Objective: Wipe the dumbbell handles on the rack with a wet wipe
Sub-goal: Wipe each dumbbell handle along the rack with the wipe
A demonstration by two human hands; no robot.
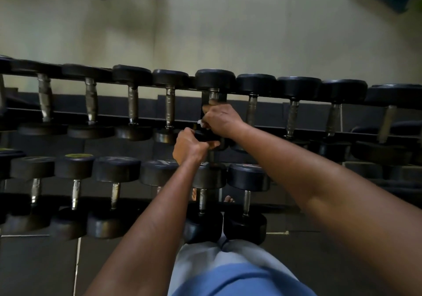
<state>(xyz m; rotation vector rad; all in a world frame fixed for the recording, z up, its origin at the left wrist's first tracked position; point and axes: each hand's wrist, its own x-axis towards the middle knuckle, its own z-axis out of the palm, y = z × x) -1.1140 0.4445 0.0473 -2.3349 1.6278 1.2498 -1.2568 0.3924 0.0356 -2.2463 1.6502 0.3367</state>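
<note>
A pale wall (228, 33) backs a two-tier rack (146, 118) of black dumbbells. On the upper tier the right hand (222, 118) curls round one dumbbell handle (214, 96), a scrap of white wet wipe (200, 122) pinched under its fingers. The left hand (188, 146) grips that dumbbell's near head (205, 136), steadying it. Which handles are already wiped cannot be told; by position, the work looks mid-row, with the lower tier probably still ahead.
</note>
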